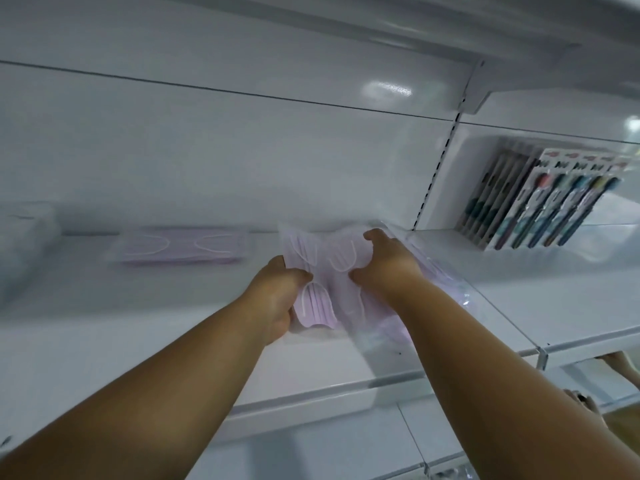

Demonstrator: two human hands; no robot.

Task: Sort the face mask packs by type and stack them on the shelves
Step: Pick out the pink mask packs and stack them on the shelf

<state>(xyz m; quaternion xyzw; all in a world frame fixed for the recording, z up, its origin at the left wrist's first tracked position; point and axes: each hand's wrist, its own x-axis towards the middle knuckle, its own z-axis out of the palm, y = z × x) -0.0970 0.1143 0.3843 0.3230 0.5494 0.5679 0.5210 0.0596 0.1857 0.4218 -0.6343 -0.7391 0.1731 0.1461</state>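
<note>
Several pink face mask packs (329,271) in clear plastic lie in a loose heap on the white shelf (173,323). My left hand (277,296) grips the heap's left side, its thumb over the top. On the heap's right side, my right hand (384,265) has its fingers curled over the packs' far edge. Another pink mask pack (180,249) lies flat further left on the same shelf. At the far left edge sits a blurred pale pack (24,230); its type is unclear.
Boxed toothbrush sets (540,199) stand upright in the neighbouring shelf bay at the right. A slotted upright (436,168) divides the two bays. Clear plastic lips (311,396) run along the shelf fronts. Another shelf (519,36) hangs overhead.
</note>
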